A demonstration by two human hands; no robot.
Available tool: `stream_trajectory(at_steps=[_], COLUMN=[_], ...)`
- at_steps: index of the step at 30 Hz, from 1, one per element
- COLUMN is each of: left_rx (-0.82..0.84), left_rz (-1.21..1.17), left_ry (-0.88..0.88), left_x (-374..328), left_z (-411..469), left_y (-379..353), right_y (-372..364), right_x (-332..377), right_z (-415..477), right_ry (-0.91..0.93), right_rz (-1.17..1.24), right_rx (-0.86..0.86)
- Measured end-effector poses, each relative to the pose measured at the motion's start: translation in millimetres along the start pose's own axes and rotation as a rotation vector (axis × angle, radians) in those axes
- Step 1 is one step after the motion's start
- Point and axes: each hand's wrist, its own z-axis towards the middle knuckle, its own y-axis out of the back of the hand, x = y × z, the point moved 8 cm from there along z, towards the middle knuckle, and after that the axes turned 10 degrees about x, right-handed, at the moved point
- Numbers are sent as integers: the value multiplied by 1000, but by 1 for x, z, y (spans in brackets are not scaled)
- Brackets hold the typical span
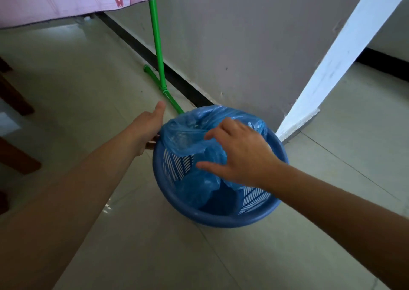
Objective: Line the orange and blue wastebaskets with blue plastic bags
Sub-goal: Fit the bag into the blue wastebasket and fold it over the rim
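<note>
L hand [148, 127] gripping bag [188, 139] edge at blue wastebasket [212, 220] rim, R hand [240, 154] fingers spread, palm-down over bag.

wastebasket [212, 220] on the floor [309, 234] by the wall [232, 46], bag [199, 139] inside it, rack leg [157, 46] behind-left

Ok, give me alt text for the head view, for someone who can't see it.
Two bare hands fit a blue plastic bag into a blue wastebasket on a tiled floor: the left hand grips at the far-left rim, and the right hand spreads open fingers over the bag. A green rack leg stands behind.
</note>
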Motion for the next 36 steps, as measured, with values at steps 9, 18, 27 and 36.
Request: stream_trajectory(at_steps=[9, 18, 27, 36], left_rx=[6, -50, -271, -241], left_rz=[-378, -503, -804, -267], left_ry=[84, -23, -6, -180], left_x=[53, 43, 61, 58], left_z=[-33, -40, -27, -48], left_y=[11, -7, -19, -24], right_y=[-29, -29, -4, -27], right_x=[44, 53, 55, 88], right_z=[16, 3, -4, -43], right_ry=[88, -42, -103, 176], right_rz=[-108, 465, 215, -95], right_rx=[27, 268, 126, -6])
